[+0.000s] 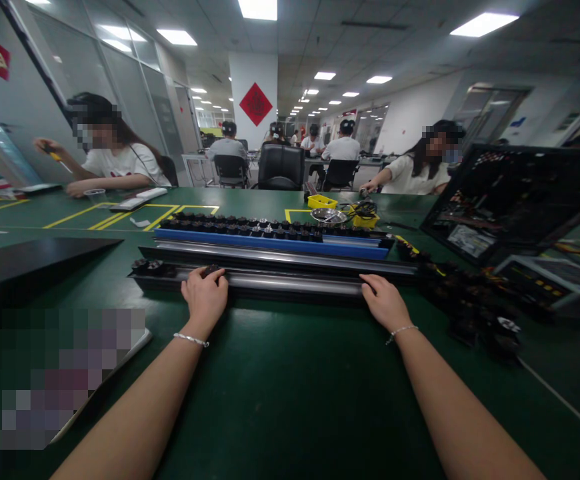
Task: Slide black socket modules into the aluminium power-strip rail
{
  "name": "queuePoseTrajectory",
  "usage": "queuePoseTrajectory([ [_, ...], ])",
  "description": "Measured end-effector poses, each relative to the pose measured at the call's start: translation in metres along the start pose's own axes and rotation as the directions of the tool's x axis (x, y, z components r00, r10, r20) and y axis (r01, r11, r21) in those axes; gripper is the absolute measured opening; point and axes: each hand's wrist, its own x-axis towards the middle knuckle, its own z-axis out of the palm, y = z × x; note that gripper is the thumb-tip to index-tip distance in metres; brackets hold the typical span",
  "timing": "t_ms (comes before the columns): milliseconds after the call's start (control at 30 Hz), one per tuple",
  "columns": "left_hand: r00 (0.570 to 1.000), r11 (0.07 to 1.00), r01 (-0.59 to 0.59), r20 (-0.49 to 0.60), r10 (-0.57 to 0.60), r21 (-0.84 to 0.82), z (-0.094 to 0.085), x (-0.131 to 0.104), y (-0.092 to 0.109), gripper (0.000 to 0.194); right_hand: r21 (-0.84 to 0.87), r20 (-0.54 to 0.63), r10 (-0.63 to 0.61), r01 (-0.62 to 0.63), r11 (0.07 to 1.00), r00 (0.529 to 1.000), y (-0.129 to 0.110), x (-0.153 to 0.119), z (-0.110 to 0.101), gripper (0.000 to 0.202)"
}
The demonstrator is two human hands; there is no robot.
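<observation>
A long black rail (pixel 290 283) with a shiny metal channel lies across the green table, nearest to me. Round black parts (pixel 149 266) sit at its left end. My left hand (pixel 204 297) is over the left half of the rail, fingers closed on a small black part (pixel 214 269) in the channel. Further right, my right hand (pixel 385 301) grips the rail's front edge between thumb and fingers. Behind lie a second black rail (pixel 280 255) and a blue rail (pixel 270 241), with rows of black parts (pixel 240 225) beyond.
To the right are a heap of black parts (pixel 475 303), a grey metal box (pixel 555 283) and an open black case (pixel 515 200). A metal dish (pixel 329 216) and yellow tray (pixel 321 201) stand behind the rails. A dark panel (pixel 35 263) lies left. People sit across the table.
</observation>
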Motion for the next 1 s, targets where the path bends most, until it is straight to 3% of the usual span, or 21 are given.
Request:
queuePoseTrajectory([
  [1000,1.000,1.000,-0.022,0.021,0.022,0.011,0.000,-0.008,0.011,0.030,0.011,0.011,0.014,-0.014,1.000,1.000,-0.002,0.000,-0.002,0.041],
])
